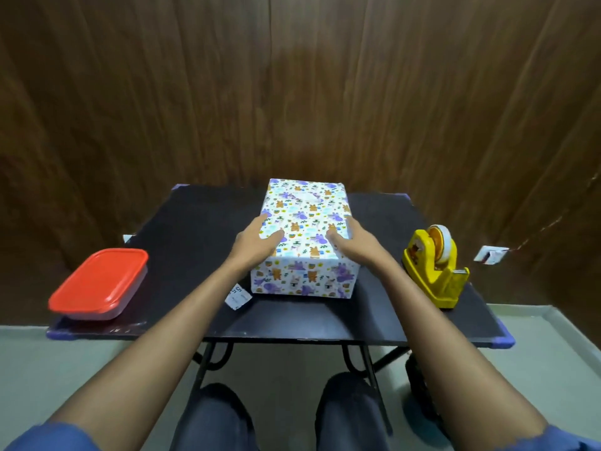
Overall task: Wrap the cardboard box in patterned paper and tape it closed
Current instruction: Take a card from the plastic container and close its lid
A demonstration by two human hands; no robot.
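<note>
Head view | rectangular cardboard box wrapped in white animal-print paper (304, 242) sits mid-table on the black folding table (195, 229) | our left hand (257, 244) and right hand (349, 244) clasp its sides, thumbs on top, probably steadying it | yellow plastic tape dispenser (434, 266) within right reach | red-lidded plastic container (99, 283) kept aside left.

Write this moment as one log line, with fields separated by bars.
box: wrapped, on table | left hand: grips box | right hand: grips box | tape dispenser: untouched
</note>
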